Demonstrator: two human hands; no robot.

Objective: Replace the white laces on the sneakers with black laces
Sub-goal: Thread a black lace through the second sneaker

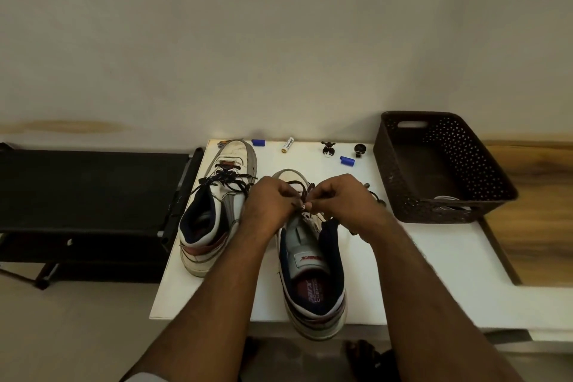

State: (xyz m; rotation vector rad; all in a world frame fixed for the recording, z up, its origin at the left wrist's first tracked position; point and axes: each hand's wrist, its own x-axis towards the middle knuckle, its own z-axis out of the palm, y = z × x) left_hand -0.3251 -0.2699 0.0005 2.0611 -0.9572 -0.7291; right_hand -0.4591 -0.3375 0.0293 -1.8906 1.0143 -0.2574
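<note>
Two white high-top sneakers stand on the white table. The left sneaker carries a black lace through its eyelets, loosely tied. The right sneaker points away from me, heel at the table's front edge. Over its eyelets my left hand and my right hand meet, each pinching the black lace. Its tip shows between my fingertips. Loose lace trails to the right of my right hand. My hands hide the middle eyelets.
A dark perforated basket stands at the table's right with something white inside. Two blue caps, a small battery and two small dark figurines lie along the back edge. A black rack stands left of the table.
</note>
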